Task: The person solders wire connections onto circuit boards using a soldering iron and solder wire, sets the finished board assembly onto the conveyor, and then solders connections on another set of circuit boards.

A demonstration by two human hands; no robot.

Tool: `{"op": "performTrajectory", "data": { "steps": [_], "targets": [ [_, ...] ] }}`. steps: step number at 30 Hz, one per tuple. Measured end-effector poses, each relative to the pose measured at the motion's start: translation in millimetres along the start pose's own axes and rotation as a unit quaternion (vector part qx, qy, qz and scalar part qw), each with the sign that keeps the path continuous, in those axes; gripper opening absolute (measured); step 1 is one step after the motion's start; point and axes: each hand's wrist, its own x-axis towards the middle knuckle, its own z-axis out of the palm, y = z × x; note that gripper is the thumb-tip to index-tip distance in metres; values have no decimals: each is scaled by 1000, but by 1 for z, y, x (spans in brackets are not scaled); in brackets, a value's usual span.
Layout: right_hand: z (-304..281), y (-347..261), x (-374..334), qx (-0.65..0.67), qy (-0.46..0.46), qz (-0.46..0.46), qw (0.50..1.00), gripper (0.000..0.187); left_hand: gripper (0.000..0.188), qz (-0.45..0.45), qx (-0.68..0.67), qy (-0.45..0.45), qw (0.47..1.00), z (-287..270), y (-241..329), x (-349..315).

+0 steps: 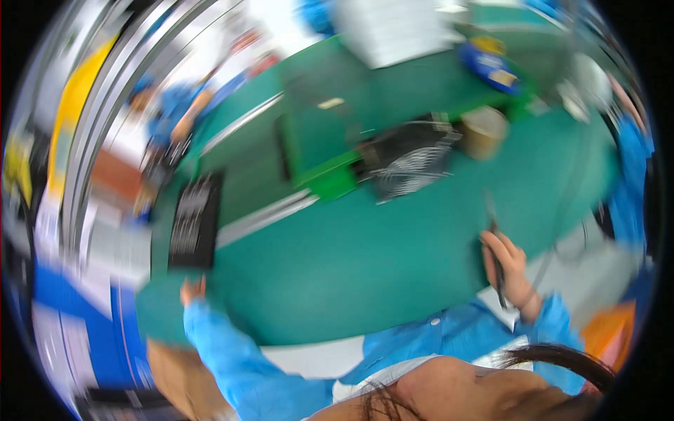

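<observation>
Head view, strongly motion-blurred and tilted. Right hand [507, 270] is over the near right part of the green table [365, 266], fingers curled, grip pressed around a thin dark tool [497, 263] that runs lengthwise through the fist, one end sticking out above the fingers and the other reaching toward the wrist; what kind of tool it is cannot be told through the blur. Left hand [192, 289] is at the near left edge of the table, mostly hidden behind its blue sleeve [232, 358]; only fingertips show, seemingly spread and empty, though the grip cannot be told for certain. Just beyond the left hand lies a flat black tray [195, 219] with pale rows on it. Mid-table, well apart from both hands, sits a black fan with a wire grille [407, 161], against a raised green box [330, 119]. Beside the fan to the right is a brown tape roll [484, 132]. Another person in a blue coat [172, 112] is at the far left.
</observation>
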Motion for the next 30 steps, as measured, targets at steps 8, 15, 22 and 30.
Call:
{"op": "performTrajectory", "data": {
  "steps": [8,15,22,30],
  "targets": [
    [9,11,-34,-33,25,-23,999,51,38,-55,-96,-117,987,115,-47,116],
    [17,18,-29,-53,47,-28,997,49,34,-50,-126,-188,973,142,-92,121],
    [18,20,-29,-30,55,-32,998,47,31,-39,-138,-218,965,96,-131,93],
    [23,22,-25,31,47,-41,998,48,28,6,-143,-190,971,-70,-131,-15]
  ]
}}
